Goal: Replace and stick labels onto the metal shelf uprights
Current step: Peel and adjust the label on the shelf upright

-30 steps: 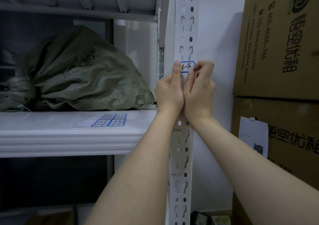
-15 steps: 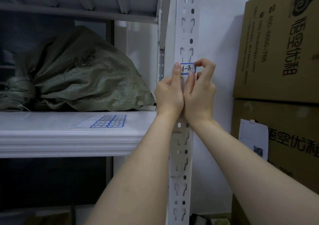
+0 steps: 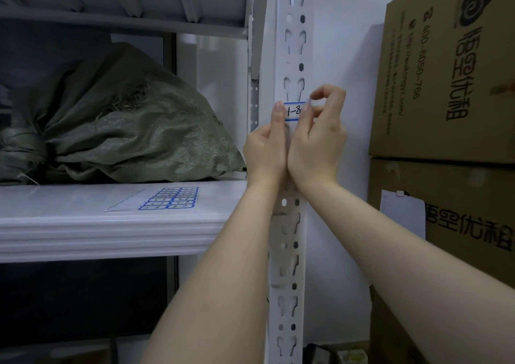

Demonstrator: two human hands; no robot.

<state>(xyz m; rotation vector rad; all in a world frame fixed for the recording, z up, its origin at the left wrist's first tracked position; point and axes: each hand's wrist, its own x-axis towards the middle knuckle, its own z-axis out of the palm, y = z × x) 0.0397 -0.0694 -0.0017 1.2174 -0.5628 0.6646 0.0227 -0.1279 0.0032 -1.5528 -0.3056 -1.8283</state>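
A white label (image 3: 293, 110) with a blue border, handwritten "1-8", lies flat on the front of the white perforated metal upright (image 3: 292, 43). My left hand (image 3: 266, 151) is against the upright below it, with the straight thumb pressing the label's left end; its other fingers are hidden behind the upright. My right hand (image 3: 319, 140) sits on the other side, its thumb and curled forefinger pinching the label's right end at the upright's edge. A sheet of several more blue-bordered labels (image 3: 170, 199) lies on the white shelf (image 3: 83, 232) to the left.
A green woven sack (image 3: 125, 129) fills the back of the shelf. Stacked cardboard boxes (image 3: 451, 70) stand close on the right, with a white paper slip (image 3: 402, 214) on the lower one. A white wall is behind the upright.
My right forefinger has lifted off the label's face and now curls at its upper right corner, so more of the writing shows. The left thumb stays pressed in place.
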